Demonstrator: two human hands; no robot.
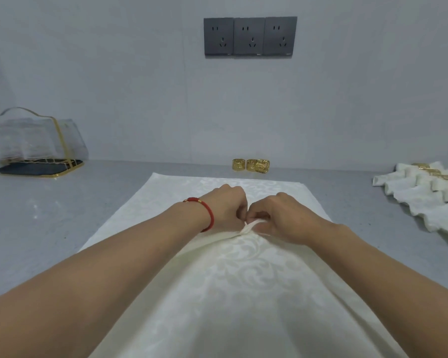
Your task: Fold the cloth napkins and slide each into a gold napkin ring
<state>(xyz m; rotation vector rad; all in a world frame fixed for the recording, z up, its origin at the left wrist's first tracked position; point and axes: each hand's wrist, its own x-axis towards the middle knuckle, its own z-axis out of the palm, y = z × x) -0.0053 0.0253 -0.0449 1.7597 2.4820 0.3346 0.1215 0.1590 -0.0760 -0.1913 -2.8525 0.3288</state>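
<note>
Two bare forearms reach in from six o'clock over a cream damask napkin (243, 285) spread flat on the grey table (49, 228). At the centre of the cloth, the left hand (224, 206), a red cord bracelet (204, 211) on its wrist, and the right hand (286, 218) meet knuckle to knuckle, the fingers of both curled and pinching a small raised pleat (251, 226) of the fabric between them. Further off at twelve o'clock, three loose gold napkin rings (251, 165) sit in a row at the foot of the wall. At three o'clock lie finished napkins (422, 200), rolled and already ringed, apparently four or so, though the frame edge cuts them off. At nine o'clock stands a clear, gold-trimmed holder (34, 143). Three dark sockets (250, 36) hang on the wall above.
</note>
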